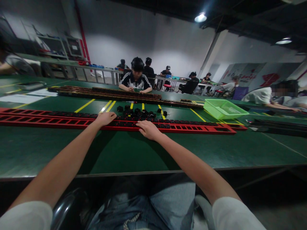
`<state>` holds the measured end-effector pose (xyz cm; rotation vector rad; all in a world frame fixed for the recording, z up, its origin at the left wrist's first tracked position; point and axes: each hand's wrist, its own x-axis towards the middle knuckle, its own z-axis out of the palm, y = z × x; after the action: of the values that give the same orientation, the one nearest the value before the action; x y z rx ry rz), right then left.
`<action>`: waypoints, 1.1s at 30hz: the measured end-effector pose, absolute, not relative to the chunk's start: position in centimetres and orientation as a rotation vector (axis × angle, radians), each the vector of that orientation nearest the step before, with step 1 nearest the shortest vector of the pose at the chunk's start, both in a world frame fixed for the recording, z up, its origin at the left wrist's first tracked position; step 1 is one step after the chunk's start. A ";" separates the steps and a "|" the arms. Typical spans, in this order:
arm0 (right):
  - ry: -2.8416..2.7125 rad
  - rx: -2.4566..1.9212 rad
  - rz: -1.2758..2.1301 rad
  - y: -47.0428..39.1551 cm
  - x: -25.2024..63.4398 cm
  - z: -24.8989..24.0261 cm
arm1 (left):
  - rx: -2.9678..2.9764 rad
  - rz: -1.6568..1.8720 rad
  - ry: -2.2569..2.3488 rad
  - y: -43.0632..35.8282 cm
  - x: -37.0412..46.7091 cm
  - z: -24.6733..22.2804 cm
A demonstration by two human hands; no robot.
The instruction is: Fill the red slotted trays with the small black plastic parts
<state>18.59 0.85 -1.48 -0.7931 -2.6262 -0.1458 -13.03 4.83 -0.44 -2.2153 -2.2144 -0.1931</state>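
Note:
Two long red slotted strips lie side by side across the green table, their middle slots filled with small black square pieces. My left hand rests over the strips left of the middle, its fingers curled together; what they hold, if anything, is hidden. To the right, my right hand touches the near strip, fingers stretched out to the left and thumb apart, with its fingertips on the black pieces. Just beyond the hands lies a loose heap of black pieces.
A light green plastic basket stands to the right behind the strips. Long dark brown strips lie stacked farther back. White paper sheets are at left. A person sits opposite; more dark strips lie at right.

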 end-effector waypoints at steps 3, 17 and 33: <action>-2.632 -0.780 -0.148 0.9 18.8 -1.5 | -2.219 -0.167 -2.218 4.7 -12.9 -0.3; -2.616 -0.746 -0.084 1.0 18.9 -1.4 | -2.214 -0.196 -2.181 4.9 -13.1 -0.6; -2.625 -0.754 -0.092 0.8 19.1 -1.1 | -2.233 -0.209 -2.189 4.9 -13.1 -0.6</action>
<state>19.05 0.82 -1.13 -0.7536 -2.6248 -0.0917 -13.09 4.88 -0.55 -2.2328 -2.1895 -0.2089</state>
